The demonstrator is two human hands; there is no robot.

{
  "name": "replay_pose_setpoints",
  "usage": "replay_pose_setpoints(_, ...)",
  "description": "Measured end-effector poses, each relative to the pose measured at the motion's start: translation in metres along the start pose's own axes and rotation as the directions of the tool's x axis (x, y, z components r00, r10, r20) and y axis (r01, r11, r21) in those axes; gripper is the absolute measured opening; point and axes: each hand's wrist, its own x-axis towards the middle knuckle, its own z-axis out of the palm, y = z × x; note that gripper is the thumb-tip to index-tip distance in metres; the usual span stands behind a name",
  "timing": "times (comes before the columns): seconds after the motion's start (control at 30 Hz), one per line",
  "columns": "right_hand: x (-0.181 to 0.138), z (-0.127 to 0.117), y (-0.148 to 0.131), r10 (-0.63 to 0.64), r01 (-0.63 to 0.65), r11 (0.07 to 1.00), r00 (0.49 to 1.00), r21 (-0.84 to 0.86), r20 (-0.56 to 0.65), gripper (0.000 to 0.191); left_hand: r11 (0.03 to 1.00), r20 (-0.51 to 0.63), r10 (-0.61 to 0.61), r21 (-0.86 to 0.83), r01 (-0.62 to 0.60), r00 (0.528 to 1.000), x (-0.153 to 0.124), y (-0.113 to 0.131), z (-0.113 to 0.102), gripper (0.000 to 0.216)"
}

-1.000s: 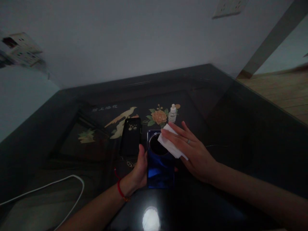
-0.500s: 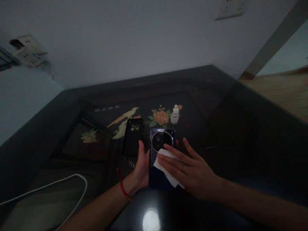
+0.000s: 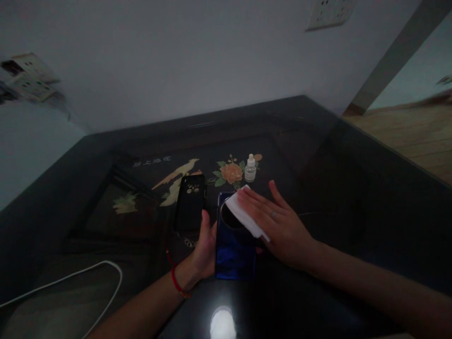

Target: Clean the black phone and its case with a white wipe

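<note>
A blue smartphone [image 3: 235, 259] is held back side up, its round camera ring [image 3: 229, 219] at the far end. My left hand [image 3: 205, 249] grips it from the left edge and beneath, thumb along the side; fingertips show at the right edge. Under the fingers of my right hand [image 3: 278, 221] a folded white tissue [image 3: 247, 216] lies pressed over the right part of the camera ring, covering it. Left of the phone rests a black phone case [image 3: 190, 205]. Beyond the phone stands a small clear dropper bottle [image 3: 250, 170] with a white top.
The dark glossy table [image 3: 335, 188] carries a printed flower and bird pattern. A white cable [image 3: 88, 268] curves across its left side. Behind it rises a wall with power sockets [image 3: 328, 14]. At the far right the table edge borders a wooden floor [image 3: 406, 136].
My right hand has slid the tissue away from me, from the phone's middle up onto the camera ring. The blue back now shows below it. The view has shifted slightly.
</note>
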Motion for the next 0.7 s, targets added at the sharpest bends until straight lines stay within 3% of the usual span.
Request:
replay_pose_setpoints(0.13, 0.009, 0.018, -0.016, -0.087, 0.094, 0.993, 0.992, -0.074, 0.094, 0.044, 0.999, -0.144, 0.014, -0.041, -0.020, 0.989, 0.001, -0.002, -0.002, 0.068)
replay_pose_setpoints(0.27, -0.007, 0.014, -0.018, -0.173, 0.187, 0.980, 0.970, -0.063, 0.172, 0.045, 0.995, -0.171, 0.001, -0.102, -0.019, 0.985, 0.003, -0.001, -0.002, 0.075)
replay_pose_setpoints(0.4, -0.020, 0.004, -0.005, -0.134, 0.147, 0.982, 0.985, -0.121, 0.111, 0.044, 0.995, -0.158, 0.018, -0.090, -0.032, 0.987, 0.003, -0.001, -0.003, 0.072)
replay_pose_setpoints(0.53, -0.005, 0.009, -0.001, -0.067, 0.075, 0.983, 0.996, -0.169, 0.050, 0.045, 0.997, -0.142, 0.023, -0.067, -0.033, 0.990, 0.002, -0.004, -0.007, 0.069)
replay_pose_setpoints(0.7, 0.005, 0.017, -0.018, -0.132, 0.146, 0.980, 0.986, -0.136, 0.105, 0.043, 0.998, -0.159, 0.030, -0.057, -0.040, 0.987, 0.004, -0.006, -0.008, 0.070)
